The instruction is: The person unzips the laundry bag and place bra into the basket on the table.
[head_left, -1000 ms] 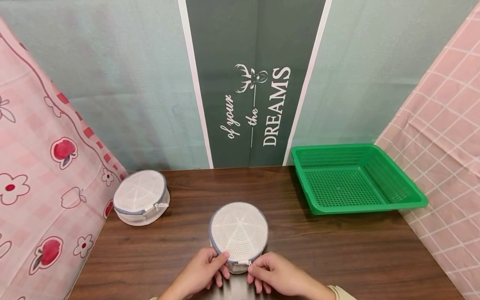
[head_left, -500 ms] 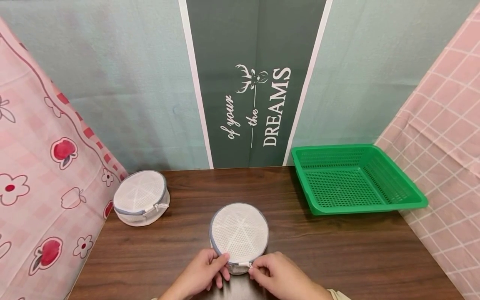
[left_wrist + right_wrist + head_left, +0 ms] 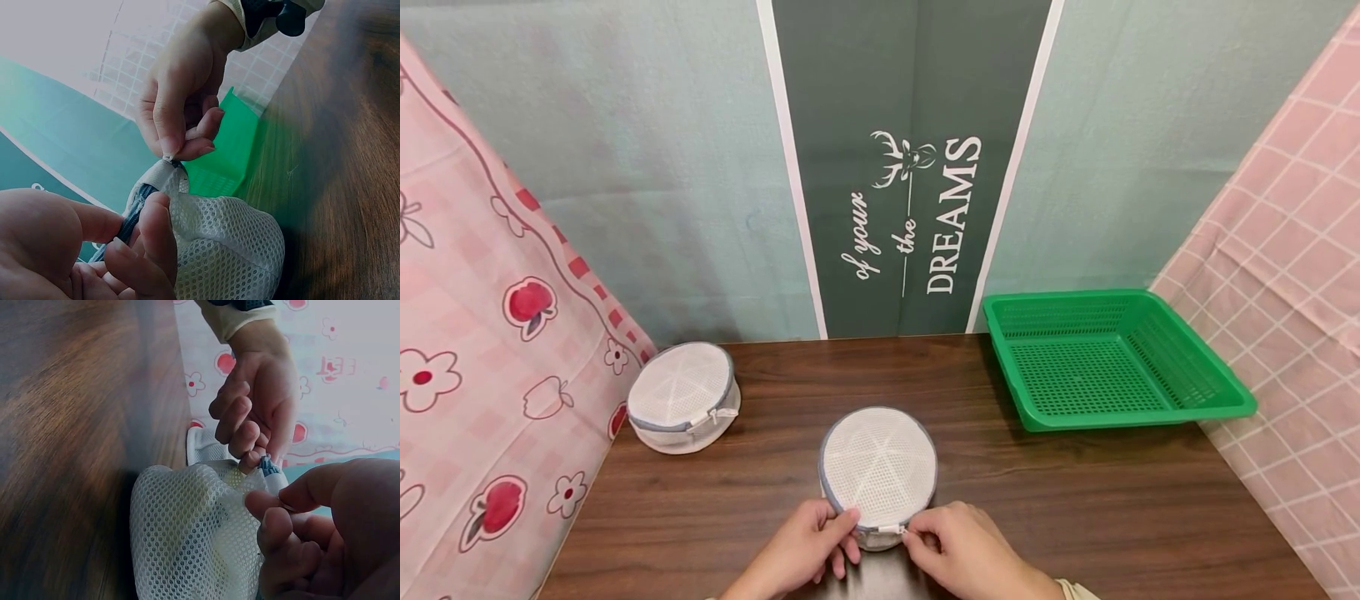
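We log a round, white honeycomb-mesh pouch point(image 3: 878, 462) front-centre on the wood-grain counter point(image 3: 1075, 508), a second pouch point(image 3: 681, 387) back left (two in all). The left hand point(image 3: 808, 537) pinches the first's blue zip edge point(image 3: 147, 189); the right hand point(image 3: 966, 546), fingers curled, pinches its zip pull point(image 3: 167, 158). Backdrop cloth point(image 3: 917, 75) reads "of your the DREAMS"; one green perforated basket point(image 3: 1138, 417), right.

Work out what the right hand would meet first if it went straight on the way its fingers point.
Probably the near mesh bag: the right hand, pinching its zip pull, points towards its front, though exact depth is hard to judge.
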{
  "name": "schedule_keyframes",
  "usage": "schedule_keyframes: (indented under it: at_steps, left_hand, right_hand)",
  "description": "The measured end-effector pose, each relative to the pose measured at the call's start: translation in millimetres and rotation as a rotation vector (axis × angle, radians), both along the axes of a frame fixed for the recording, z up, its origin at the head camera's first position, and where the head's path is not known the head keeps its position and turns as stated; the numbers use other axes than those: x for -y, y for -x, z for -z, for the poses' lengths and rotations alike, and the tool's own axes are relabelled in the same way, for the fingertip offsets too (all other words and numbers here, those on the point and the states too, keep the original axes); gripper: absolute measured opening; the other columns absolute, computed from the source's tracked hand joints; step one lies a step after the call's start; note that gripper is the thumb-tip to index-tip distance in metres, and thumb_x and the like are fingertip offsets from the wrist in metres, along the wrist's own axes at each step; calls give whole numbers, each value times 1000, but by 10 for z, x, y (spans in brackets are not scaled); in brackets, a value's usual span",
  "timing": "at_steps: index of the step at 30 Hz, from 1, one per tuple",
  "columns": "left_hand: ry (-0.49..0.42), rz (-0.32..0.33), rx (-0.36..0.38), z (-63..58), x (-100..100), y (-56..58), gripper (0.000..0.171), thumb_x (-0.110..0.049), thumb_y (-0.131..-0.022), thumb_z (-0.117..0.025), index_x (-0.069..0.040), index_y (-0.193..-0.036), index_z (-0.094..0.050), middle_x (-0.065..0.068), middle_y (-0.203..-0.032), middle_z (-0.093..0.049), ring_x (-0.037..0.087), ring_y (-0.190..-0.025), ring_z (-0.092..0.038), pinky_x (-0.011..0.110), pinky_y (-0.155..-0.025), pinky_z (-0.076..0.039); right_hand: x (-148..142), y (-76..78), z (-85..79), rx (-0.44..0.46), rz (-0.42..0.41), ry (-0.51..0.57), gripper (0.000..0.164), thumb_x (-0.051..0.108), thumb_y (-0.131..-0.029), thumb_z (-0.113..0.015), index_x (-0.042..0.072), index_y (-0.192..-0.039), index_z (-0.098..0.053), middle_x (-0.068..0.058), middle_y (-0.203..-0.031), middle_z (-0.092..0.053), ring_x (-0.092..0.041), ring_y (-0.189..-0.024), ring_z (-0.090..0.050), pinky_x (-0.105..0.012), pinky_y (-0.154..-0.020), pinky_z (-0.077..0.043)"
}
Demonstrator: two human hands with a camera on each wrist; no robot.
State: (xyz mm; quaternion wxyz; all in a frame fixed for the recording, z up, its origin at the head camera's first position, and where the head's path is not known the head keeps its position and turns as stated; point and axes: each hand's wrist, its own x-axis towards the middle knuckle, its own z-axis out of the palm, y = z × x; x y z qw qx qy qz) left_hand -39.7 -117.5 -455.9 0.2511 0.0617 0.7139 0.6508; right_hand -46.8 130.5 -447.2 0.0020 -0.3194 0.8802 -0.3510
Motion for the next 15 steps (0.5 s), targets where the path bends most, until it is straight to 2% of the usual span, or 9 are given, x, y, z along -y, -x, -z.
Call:
schedule_keyframes:
  at_steps: [3,9,15]
  left_hand:
    - [1,4,-2,2,-1,-2,41,-25,-106,-54,12,-90,-63,4,-72,-69,7,-51,-54,17,-41,-35]
    - [24,0,9,2,-9,-4,39,-26,-106,-54,7,-88,-65,1,-70,-68,6,-50,-53,16,-41,-35]
    - [27,-4,11,-12,-15,-5,37,-25,-106,-54,5,-87,-65,1,-70,-68,7,-50,-53,16,-41,-35]
  right_hand:
    - [-2,5,13,-39,7,-6,42,16,-87,-75,26,-60,-45,27,-56,-26,17,-51,-25,-8,-44,-22]
    - [-18,10,49,-107,10,-20,39,16,-85,-76,29,-61,-48,27,-57,-27,16,-52,-27,-7,-45,-23]
    - [-25,14,52,-126,13,-21,40,15,-85,-76,29,-61,-47,27,-58,-26,15,-52,-27,-7,-46,-23]
